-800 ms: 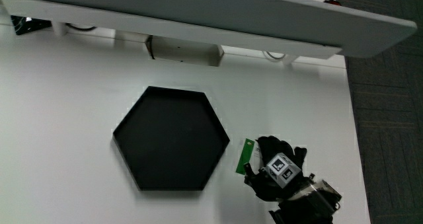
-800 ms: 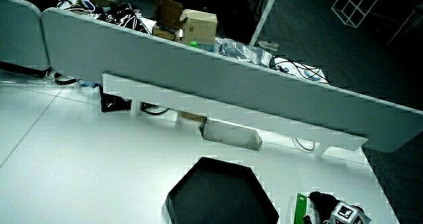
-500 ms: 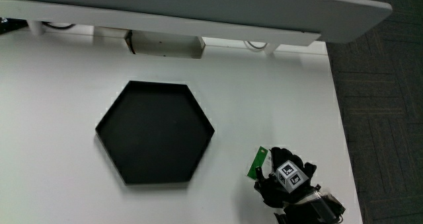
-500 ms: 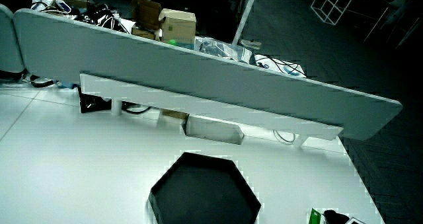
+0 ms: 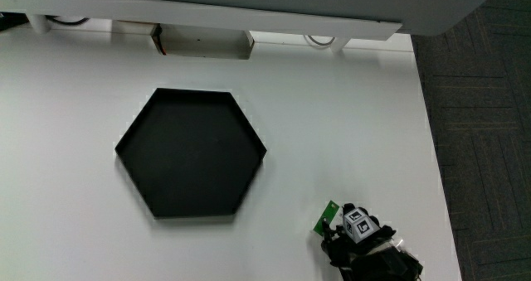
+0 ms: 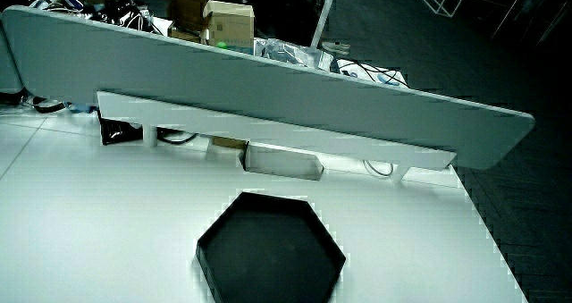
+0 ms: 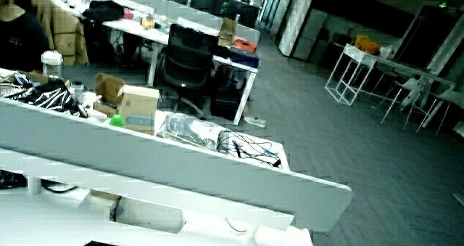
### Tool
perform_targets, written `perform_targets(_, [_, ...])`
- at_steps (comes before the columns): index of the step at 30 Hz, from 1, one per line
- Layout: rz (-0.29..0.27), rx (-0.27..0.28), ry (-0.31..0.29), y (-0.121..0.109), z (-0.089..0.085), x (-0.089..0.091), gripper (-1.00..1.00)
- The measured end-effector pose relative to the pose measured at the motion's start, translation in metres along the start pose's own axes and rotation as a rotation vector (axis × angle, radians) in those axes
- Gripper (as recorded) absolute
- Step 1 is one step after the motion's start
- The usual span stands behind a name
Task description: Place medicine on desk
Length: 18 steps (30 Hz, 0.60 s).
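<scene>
Hand: low over the white tabletop, fingers clamped on the green medicine box.
Black hexagonal tray: near, farther from the person.

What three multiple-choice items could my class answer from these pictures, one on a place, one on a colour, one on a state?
1. Where is the hand?
A. over the tray
B. beside the tray, nearer to the person, close to the table's edge
C. on the partition

2. What colour is the tray?
A. black
B. white
C. green

3. What does the tray hold?
A. the green box
B. a cup
C. nothing

Answers:
1 B: the main view shows the hand on the table, apart from the tray and near the edge.
2 A: the six-sided tray is black in the main view and in a side view.
3 C: its floor shows bare, and the green box is at the hand, outside the tray.
</scene>
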Motion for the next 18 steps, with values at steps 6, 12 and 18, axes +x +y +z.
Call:
perform_targets(6, [-0.011,-0.014,0.023,0.004,-0.006,-0.007,0.0])
perform_targets(12, [-0.006,-0.112,0.074,0.003,-0.038,-0.015,-0.15])
perform_targets(18, [-0.085,-0.086,0.088,0.009,-0.043,-0.009,-0.62])
